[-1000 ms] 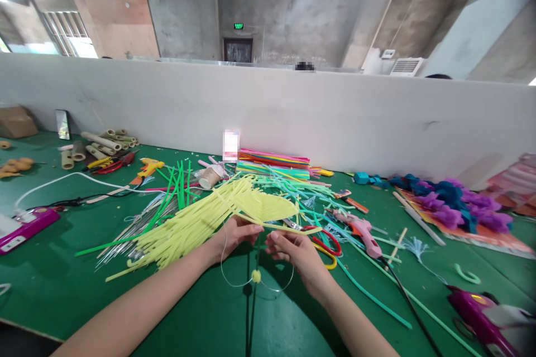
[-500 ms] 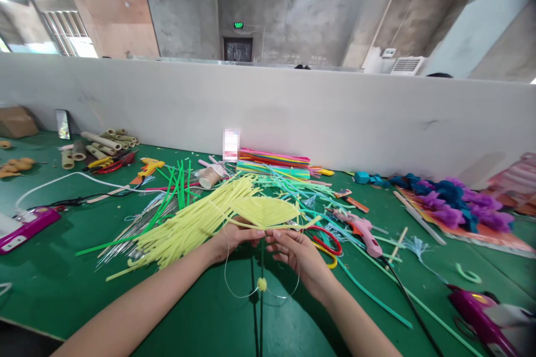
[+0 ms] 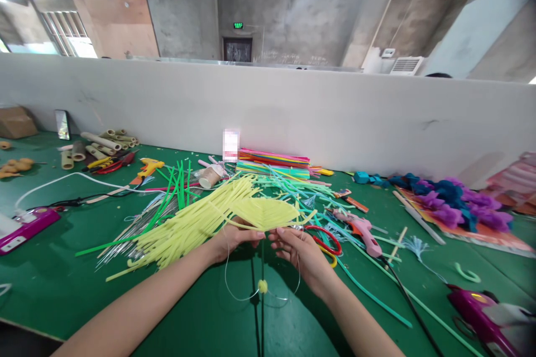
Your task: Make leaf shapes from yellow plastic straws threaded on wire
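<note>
We've got both hands at centre, fingertips nearly meeting. Left hand pinches the near edge of a yellow leaf woven from flat strips; right hand pinches the same edge just at 3 o'clock of the left, fingers narrow, closed on the strip and a thin wire. The leaf is held just above the green worktop, its far tip pointing to 12 o'clock.

The wire loops down toward 6 o'clock from both hands, with a small yellow bead hanging at the bottom of the loop. A dark thin rod runs from under the hands toward 6 o'clock.

Handling, as we judge it: the leaf is very light and springy, strips thin and easy to crease, so grip at the stem-side edge where strips converge, not the blade. The wire looks fine and slippery; we'd keep it pinched close to the leaf so it doesn't slip out.

Around:
- pile of yellow strips at 9 o'clock, touching the leaf
- red-handled scissors at 3 o'clock, just beside the right hand
- pink glue gun further out at 3 o'clock
- stack of coloured strips at 12 o'clock by the wall
</note>
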The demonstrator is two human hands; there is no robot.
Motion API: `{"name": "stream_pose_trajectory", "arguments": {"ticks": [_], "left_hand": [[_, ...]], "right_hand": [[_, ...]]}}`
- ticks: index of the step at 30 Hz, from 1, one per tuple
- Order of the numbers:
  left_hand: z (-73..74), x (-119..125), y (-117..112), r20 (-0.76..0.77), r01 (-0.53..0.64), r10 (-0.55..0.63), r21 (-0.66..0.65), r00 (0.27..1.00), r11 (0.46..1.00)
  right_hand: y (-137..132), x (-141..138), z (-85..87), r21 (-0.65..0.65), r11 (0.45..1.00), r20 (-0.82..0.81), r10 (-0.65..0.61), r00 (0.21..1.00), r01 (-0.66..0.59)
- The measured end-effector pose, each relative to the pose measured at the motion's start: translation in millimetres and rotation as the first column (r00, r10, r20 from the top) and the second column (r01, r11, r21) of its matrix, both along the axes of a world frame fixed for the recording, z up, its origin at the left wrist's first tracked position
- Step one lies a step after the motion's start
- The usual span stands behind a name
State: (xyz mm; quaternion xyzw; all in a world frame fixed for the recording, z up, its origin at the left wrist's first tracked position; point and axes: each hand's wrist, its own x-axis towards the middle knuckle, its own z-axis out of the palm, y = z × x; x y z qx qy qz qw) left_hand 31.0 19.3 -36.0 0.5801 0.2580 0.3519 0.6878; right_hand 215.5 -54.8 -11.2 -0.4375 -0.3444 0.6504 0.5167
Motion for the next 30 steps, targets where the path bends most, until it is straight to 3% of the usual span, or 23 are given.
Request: {"name": "stream_pose_trajectory", "arguments": {"ticks": [16,30], "left_hand": [[-2.8,0,1,-0.024,-0.002,0.002,0.002,1.000,1.000],[5.2,1,-3,-0.032,-0.014,0.014,-0.001,0.999,1.000]], "right_hand": [[0,8,9.0,0.017,0.990,0.045,-0.141,0.989,0.140],[2,18,14.2,0.019,0.964,0.070,-0.268,0.961,0.267]]}}
